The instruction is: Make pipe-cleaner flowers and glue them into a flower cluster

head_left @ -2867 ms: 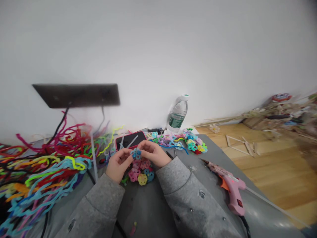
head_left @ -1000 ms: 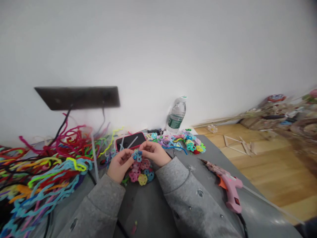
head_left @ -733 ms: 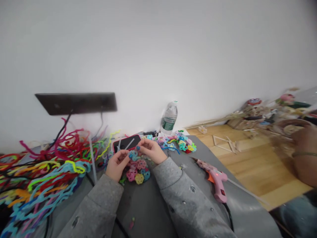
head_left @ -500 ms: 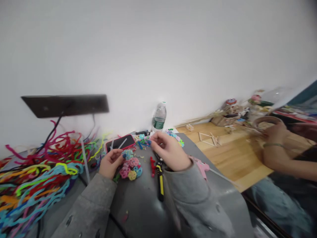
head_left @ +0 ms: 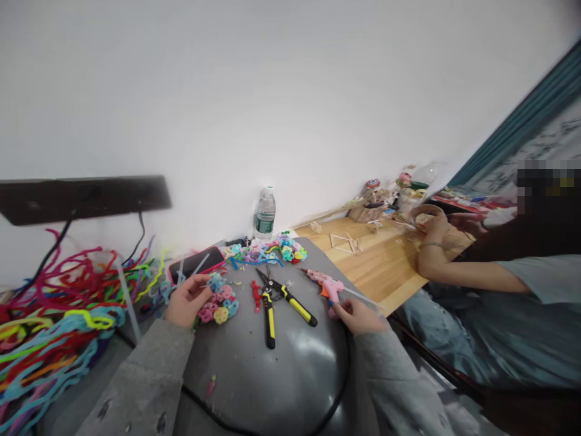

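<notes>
Left of the pliers (head_left: 270,285), left hand (head_left: 187,301) pinches blue flower (head_left: 216,282); right of them, right hand (head_left: 362,316) grips glue gun (head_left: 333,287), whose nozzle (head_left: 307,272), swung carelessly, could strike them.

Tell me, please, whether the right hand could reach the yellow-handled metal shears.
Probably yes: nothing covers the shears, though the right hand seems to touch the pink, pistol-shaped glue gun.
</notes>
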Tool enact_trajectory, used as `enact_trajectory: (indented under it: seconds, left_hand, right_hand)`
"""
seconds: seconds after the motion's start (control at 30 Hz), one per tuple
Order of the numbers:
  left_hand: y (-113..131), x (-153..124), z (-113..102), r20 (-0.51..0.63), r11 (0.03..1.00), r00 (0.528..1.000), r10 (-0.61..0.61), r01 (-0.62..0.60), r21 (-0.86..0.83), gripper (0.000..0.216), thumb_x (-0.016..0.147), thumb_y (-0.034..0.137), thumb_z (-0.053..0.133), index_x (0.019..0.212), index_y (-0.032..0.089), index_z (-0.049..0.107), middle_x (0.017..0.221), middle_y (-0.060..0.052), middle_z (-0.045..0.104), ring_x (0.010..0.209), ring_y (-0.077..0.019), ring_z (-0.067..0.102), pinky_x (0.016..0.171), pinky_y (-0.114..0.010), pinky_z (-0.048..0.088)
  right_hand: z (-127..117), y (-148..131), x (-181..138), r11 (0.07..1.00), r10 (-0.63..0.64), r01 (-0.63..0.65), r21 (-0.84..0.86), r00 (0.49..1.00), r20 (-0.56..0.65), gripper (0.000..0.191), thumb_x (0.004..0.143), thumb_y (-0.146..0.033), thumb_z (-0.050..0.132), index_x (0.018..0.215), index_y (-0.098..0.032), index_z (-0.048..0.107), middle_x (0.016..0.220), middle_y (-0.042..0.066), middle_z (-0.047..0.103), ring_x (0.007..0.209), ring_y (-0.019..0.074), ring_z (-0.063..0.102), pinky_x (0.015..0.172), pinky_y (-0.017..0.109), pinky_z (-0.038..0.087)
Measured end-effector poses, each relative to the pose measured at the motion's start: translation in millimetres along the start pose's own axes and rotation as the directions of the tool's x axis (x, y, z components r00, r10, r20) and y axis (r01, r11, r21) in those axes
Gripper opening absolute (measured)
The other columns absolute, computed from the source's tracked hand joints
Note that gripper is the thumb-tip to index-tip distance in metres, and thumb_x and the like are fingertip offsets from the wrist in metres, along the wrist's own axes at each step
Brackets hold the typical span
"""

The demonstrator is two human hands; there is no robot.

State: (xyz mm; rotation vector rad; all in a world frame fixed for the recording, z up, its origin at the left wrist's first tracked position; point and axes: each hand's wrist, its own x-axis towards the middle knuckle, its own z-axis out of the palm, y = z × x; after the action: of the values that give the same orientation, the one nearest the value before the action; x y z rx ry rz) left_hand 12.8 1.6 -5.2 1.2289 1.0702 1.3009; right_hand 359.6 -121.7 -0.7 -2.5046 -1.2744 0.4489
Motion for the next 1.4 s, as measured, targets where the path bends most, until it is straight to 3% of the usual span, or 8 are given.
enact_trajectory:
  seconds: [0.57, 0.67, 0.77, 0.83, 0.93, 1.03, 1.2, 1.4]
  left_hand:
    - [2, -5, 5, 0.079, 0.998, 0.997, 0.009, -0.004, -0.058, 0.041, 0.053, 0.042, 0.078, 0.081, 0.015, 0.063, 0.073, -0.004, 0.067, 0.068, -0.0166, 0.064, 0.064, -0.028, 0.054]
    - [4, -4, 4, 0.139, 0.999, 0.99, 0.005, 0.001, -0.04, 0.04, 0.055, 0.041, 0.077, 0.082, 0.015, 0.063, 0.072, -0.003, 0.067, 0.067, -0.0163, 0.064, 0.064, -0.028, 0.055]
    - [3, -2, 2, 0.197, 1.0, 0.98, -0.02, 0.019, 0.008, 0.042, 0.056, 0.043, 0.076, 0.084, 0.015, 0.062, 0.073, -0.004, 0.068, 0.068, -0.0177, 0.065, 0.066, -0.031, 0.056]
    - [1, -1, 1, 0.208, 1.0, 0.978, -0.018, 0.013, 0.026, 0.043, 0.057, 0.044, 0.075, 0.084, 0.014, 0.062, 0.074, -0.005, 0.068, 0.069, -0.0183, 0.065, 0.068, -0.032, 0.056]
    - [-4, -3, 3, 0.167, 0.999, 0.986, 0.021, -0.027, 0.029, 0.042, 0.059, 0.045, 0.073, 0.086, 0.015, 0.062, 0.076, -0.005, 0.068, 0.07, -0.0182, 0.065, 0.067, -0.031, 0.055]
    - [-7, -5, 5, 0.162, 0.998, 0.986, 0.041, -0.049, 0.045, 0.039, 0.06, 0.043, 0.072, 0.085, 0.015, 0.063, 0.076, -0.004, 0.067, 0.067, -0.0169, 0.064, 0.063, -0.027, 0.054]
    - [-9, -5, 4, 0.196, 0.996, 0.98, 0.043, -0.058, 0.067, 0.033, 0.063, 0.039, 0.071, 0.084, 0.015, 0.063, 0.072, -0.003, 0.066, 0.061, -0.0147, 0.062, 0.056, -0.024, 0.051]
    - [-13, -3, 2, 0.204, 0.993, 0.978, 0.046, -0.068, 0.102, 0.031, 0.066, 0.036, 0.07, 0.087, 0.014, 0.064, 0.074, -0.004, 0.067, 0.065, -0.015, 0.063, 0.062, -0.024, 0.052]
  right_hand:
    - [24, -1, 4, 0.918, 0.068, 0.007, 0.396, 0.982, -0.176, 0.027, 0.065, -0.046, 0.052, 0.059, -0.02, 0.055, 0.05, 0.0, 0.056, 0.053, 0.0178, 0.053, 0.051, 0.028, 0.038]
    - [24, -9, 0, 0.752, 0.087, 0.06, 0.656, 0.978, -0.189, 0.023, 0.067, -0.042, 0.053, 0.063, -0.019, 0.052, 0.046, -0.002, 0.048, 0.046, 0.0149, 0.048, 0.048, 0.027, 0.038]
    - [22, -21, -8, 0.434, 0.074, 0.098, 0.896, 0.987, -0.144, 0.024, 0.066, -0.041, 0.058, 0.073, -0.019, 0.05, 0.055, -0.001, 0.055, 0.044, 0.0124, 0.048, 0.045, 0.025, 0.038]
    - [20, -32, -17, 0.24, -0.005, 0.13, 0.962, 0.991, -0.133, 0.034, 0.064, -0.041, 0.065, 0.086, -0.019, 0.051, 0.067, 0.001, 0.062, 0.048, 0.0125, 0.053, 0.045, 0.024, 0.04]
    - [23, -51, -32, 0.124, -0.176, 0.107, 0.986, 0.981, -0.085, 0.034, 0.065, -0.039, 0.071, 0.085, -0.018, 0.053, 0.06, -0.002, 0.056, 0.042, 0.008, 0.046, 0.039, 0.02, 0.033]
    - [34, -73, -47, -0.016, -0.432, -0.011, 1.0, 0.902, 0.003, 0.035, 0.071, -0.049, 0.063, 0.082, -0.017, 0.055, 0.047, -0.007, 0.039, 0.037, 0.0056, 0.031, 0.036, 0.019, 0.026]
    - [58, -100, -62, 0.046, -0.607, -0.074, 0.996, 0.79, 0.087, 0.043, 0.079, -0.053, 0.053, 0.088, -0.012, 0.057, 0.044, -0.008, 0.034, 0.037, 0.0054, 0.024, 0.037, 0.021, 0.021]
    - [75, -108, -64, 0.218, -0.507, 0.143, 0.965, 0.862, -0.014, 0.043, 0.076, -0.054, 0.057, 0.085, -0.013, 0.057, 0.048, -0.007, 0.037, 0.042, 0.0061, 0.028, 0.043, 0.022, 0.024]
